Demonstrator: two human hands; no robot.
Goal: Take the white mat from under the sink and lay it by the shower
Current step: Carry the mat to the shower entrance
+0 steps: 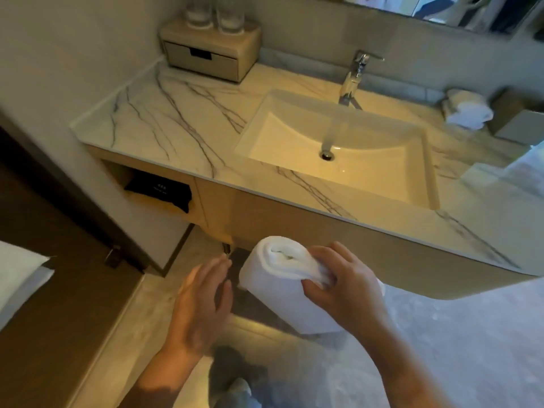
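Two hands up: right hand (341, 285) grips the rolled white mat (279, 301), left hand (203, 301) open beside it, empty. White print on the black bag (159, 190): unreadable.

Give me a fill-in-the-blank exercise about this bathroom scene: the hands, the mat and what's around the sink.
1. The white mat is ___ up in the right hand.
2. The left hand beside it holds ___.
3. ___ glasses stand on the drawer box.
4. The bag under the counter is ___.

Missing words: rolled; nothing; Two; black.
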